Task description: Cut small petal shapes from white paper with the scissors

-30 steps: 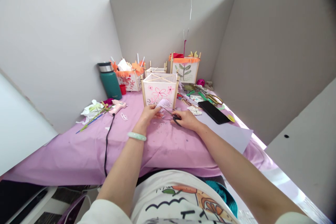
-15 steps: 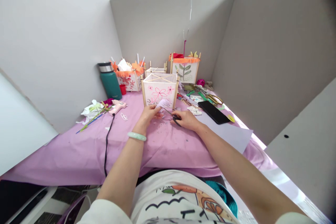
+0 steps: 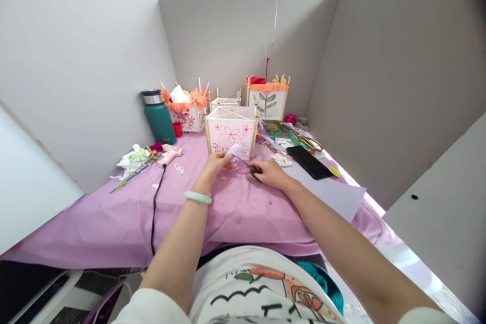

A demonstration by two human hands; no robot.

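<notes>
Between the fingers of my left hand is a strip of pale lilac paper, its far edge cut into a fringe. My right hand grips a pair of scissors with dark handles. The blades point left and reach the paper's lower edge; whether they are parted is too small to tell. Right behind the paper stands a square lantern with wooden corner sticks and pink flowers drawn on its white side. Small dark scraps lie on the cloth below my hands.
A green bottle and a pink glue gun with a black cord stand left. Orange-fringed lanterns are at the back. On the right lie a phone, a lilac paper sheet and gold-handled scissors. Grey panels enclose the table.
Almost nothing differs. Both hands, the paper strip and the scissors keep nearly the same place; the left fingers have shifted very slightly.
</notes>
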